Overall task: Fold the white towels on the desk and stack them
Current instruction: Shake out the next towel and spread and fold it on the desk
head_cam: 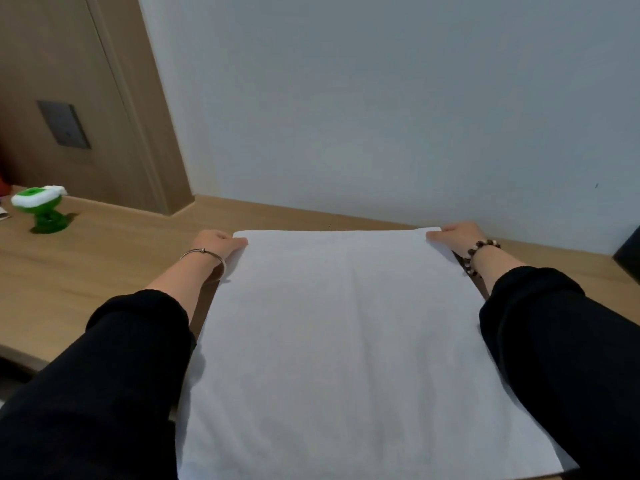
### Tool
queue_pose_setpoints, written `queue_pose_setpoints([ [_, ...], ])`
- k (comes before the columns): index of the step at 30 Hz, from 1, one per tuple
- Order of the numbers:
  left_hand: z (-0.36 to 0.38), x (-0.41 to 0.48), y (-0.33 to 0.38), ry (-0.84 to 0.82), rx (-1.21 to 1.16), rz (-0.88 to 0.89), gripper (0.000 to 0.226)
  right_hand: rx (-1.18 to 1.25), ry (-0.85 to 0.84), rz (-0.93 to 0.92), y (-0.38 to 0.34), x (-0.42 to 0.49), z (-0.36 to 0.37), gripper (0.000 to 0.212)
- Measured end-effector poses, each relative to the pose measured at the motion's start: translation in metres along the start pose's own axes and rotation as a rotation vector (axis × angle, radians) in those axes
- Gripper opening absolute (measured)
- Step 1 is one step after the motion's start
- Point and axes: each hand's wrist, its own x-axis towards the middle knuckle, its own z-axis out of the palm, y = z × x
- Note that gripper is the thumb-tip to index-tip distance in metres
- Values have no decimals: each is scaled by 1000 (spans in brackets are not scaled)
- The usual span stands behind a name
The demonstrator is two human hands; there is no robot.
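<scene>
One towel (pixel 346 341); left hand (pixel 216 244), right hand (pixel 457 234) pinch corners (green toy (pixel 42 209) apart).

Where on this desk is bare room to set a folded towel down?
Widest bare desk: left of the white towel, between the left hand and the green object. A thin strip runs between the towel's far edge and the wall. Right of the right hand it is tighter, with a dark object at the edge.

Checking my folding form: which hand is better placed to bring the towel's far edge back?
Neither alone: left hand and right hand each grip one far corner of the flat towel, about level, so probably both together.
</scene>
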Motion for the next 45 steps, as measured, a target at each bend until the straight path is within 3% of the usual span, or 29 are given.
queue_pose_setpoints([
  [1, 1, 2, -1, -12, -59, 10, 38, 57, -18, -33, 0, 3, 1, 11],
  [2, 1, 2, -2, -28, -123, 22, 39, 138, -40, -48, 1, 9, 1, 13],
  [5, 1, 7, -5, -95, -324, 101, 30, 334, -92, -18, 5, 18, -1, 35],
  [9, 2, 14, -5, -115, -501, 104, 25, 282, -52, -72, 10, 29, -1, 46],
  [13, 7, 23, -8, -64, -448, 110, 39, 216, -45, -105, 15, 40, -2, 51],
  [17, 9, 29, -6, -1, -345, 119, 37, 42, -26, -101, 13, 50, -3, 32],
  [20, 18, 34, -5, 83, -213, 120, 44, -59, 96, -56, 12, 53, 7, 47],
  [23, 23, 30, 4, 142, -143, 95, 16, -172, 164, -81, 0, 45, 11, 24],
  [24, 21, 30, 8, 135, -135, 84, 30, -256, 153, -116, -6, 41, 10, 19],
  [25, 17, 28, 12, 96, -90, 84, 48, -350, 146, -150, -12, 37, 9, 28],
  [27, 12, 22, 19, 48, 197, 182, 68, -512, 138, -250, -23, 25, 9, 41],
  [30, 23, -6, 34, -75, 687, 434, 62, -666, 26, -390, -40, -6, 28, 44],
  [35, 63, -87, 25, -448, 946, 548, 64, -889, -376, -484, -24, -71, 80, 64],
  [41, 65, -104, 17, -358, 993, 504, 59, -965, -326, -406, -13, -86, 83, 60],
  [45, 63, -117, 34, -279, 1095, 522, 53, -1114, -194, -415, -29, -99, 84, 58],
])
